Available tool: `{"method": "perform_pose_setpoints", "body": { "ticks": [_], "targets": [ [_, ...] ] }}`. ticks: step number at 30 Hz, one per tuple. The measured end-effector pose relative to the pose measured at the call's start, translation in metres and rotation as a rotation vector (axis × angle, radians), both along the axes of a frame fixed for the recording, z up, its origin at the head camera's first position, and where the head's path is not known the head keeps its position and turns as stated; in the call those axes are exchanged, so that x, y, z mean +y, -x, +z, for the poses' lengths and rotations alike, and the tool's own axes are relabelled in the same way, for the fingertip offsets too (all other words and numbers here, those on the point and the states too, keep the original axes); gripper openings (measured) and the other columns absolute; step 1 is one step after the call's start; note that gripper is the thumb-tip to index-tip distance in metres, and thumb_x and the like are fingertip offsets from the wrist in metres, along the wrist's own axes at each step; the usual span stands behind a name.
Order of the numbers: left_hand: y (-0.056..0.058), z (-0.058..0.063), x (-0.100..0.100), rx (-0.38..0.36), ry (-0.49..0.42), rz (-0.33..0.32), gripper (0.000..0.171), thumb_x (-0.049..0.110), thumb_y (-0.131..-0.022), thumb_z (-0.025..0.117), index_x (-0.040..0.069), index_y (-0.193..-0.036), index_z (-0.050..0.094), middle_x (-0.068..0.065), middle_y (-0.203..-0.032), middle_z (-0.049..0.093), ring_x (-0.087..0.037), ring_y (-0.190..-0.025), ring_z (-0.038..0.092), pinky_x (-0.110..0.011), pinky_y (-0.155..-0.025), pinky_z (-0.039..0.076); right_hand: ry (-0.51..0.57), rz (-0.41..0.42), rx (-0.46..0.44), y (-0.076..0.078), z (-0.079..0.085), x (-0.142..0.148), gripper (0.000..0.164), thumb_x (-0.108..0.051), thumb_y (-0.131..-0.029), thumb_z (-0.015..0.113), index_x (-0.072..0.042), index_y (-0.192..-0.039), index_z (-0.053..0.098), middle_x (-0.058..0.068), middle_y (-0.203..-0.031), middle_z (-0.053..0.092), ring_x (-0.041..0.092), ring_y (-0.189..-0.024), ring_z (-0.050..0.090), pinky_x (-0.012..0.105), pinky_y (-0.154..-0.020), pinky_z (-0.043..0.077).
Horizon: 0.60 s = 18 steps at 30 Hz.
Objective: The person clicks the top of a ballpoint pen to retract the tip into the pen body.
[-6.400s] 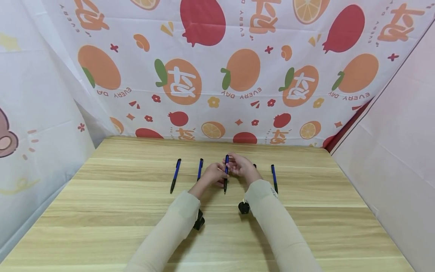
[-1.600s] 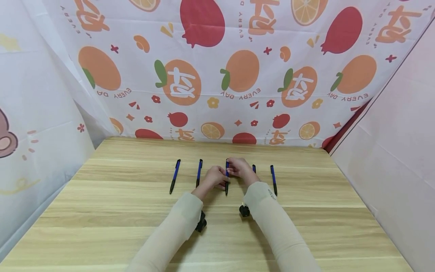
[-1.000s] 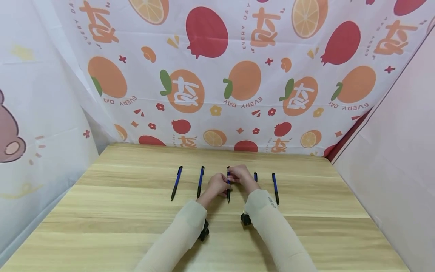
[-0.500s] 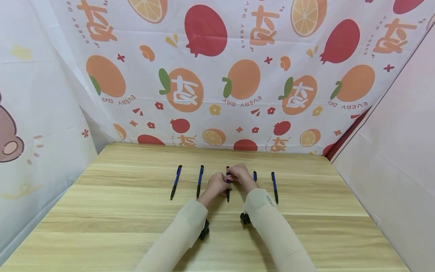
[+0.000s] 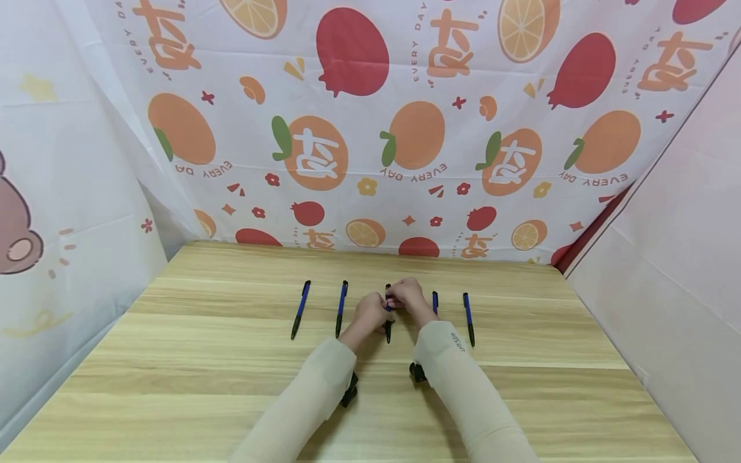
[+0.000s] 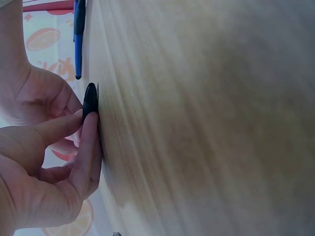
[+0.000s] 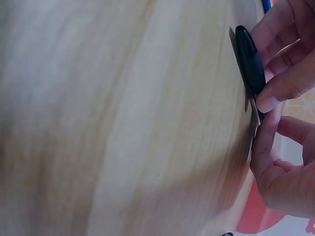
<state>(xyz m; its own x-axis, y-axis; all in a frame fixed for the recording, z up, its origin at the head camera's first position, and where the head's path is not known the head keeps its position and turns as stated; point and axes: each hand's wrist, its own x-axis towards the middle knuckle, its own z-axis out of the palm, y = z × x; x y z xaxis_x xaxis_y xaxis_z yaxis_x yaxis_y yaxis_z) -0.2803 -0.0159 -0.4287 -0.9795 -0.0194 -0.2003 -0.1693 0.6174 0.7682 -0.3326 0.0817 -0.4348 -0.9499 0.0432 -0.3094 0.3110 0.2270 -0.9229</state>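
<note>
Both hands are at the middle pen [image 5: 388, 334], blue with a black grip, which points toward the person. In the head view my left hand [image 5: 369, 313] pinches its lower part. My right hand [image 5: 408, 294] pinches it nearer the clip end, with fingertips close to the left ones. The left wrist view shows the pen's black tip end [image 6: 90, 101] close above the table, between the left thumb and fingers. From the right wrist view, the black grip [image 7: 251, 61] lies low over its shadow; whether it touches the wood cannot be told. Fingers hide the pen's middle.
Two similar pens lie left of the hands: an outer pen [image 5: 300, 310] and an inner pen [image 5: 341, 308]. On the right are a pen [image 5: 435, 302] partly hidden by the right wrist and an outer pen [image 5: 469, 319]. A fruit-printed cloth [image 5: 359, 148] hangs behind the wooden table [image 5: 173, 360].
Earlier the middle pen appeared raised, with the right fingers more spread; it now sits lower, pinched by both hands. The head view has tilted up slightly. Over the last half second, little differs.
</note>
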Motion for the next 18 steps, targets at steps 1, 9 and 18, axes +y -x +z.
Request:
{"method": "perform_pose_setpoints", "body": {
  "ticks": [1,9,18],
  "targets": [
    [0.0008,-0.0004,0.0001,-0.002,0.000,0.001,0.021,0.000,-0.073,0.076,0.002,-0.078,0.055,-0.008,-0.075,0.055,-0.017,-0.048,0.059,-0.022,-0.043,0.050,-0.005,-0.002,-0.001,0.0000,-0.0002,-0.0003,0.013,0.007,-0.081,0.058,0.010,-0.092,0.063,0.010,-0.065,0.059,0.009,-0.047,0.055,0.021,-0.052,0.053],
    [0.0017,-0.0019,0.0008,0.024,0.006,-0.003,0.022,-0.001,-0.073,0.075,0.003,-0.068,0.054,-0.007,-0.067,0.057,-0.015,-0.045,0.058,-0.021,-0.042,0.050,-0.033,-0.014,-0.001,0.0014,-0.0001,-0.0005,0.015,0.006,-0.081,0.060,0.009,-0.095,0.064,0.013,-0.068,0.061,0.010,-0.048,0.056,0.022,-0.053,0.054],
    [0.0004,-0.0017,0.0010,0.031,0.058,-0.012,0.025,0.003,-0.073,0.076,0.004,-0.066,0.052,-0.007,-0.065,0.056,-0.016,-0.044,0.059,-0.019,-0.041,0.048,-0.022,-0.011,-0.015,0.0013,0.0003,-0.0010,0.015,0.007,-0.082,0.059,0.010,-0.096,0.062,0.014,-0.071,0.061,0.010,-0.046,0.055,0.023,-0.053,0.054]
  ]
}}
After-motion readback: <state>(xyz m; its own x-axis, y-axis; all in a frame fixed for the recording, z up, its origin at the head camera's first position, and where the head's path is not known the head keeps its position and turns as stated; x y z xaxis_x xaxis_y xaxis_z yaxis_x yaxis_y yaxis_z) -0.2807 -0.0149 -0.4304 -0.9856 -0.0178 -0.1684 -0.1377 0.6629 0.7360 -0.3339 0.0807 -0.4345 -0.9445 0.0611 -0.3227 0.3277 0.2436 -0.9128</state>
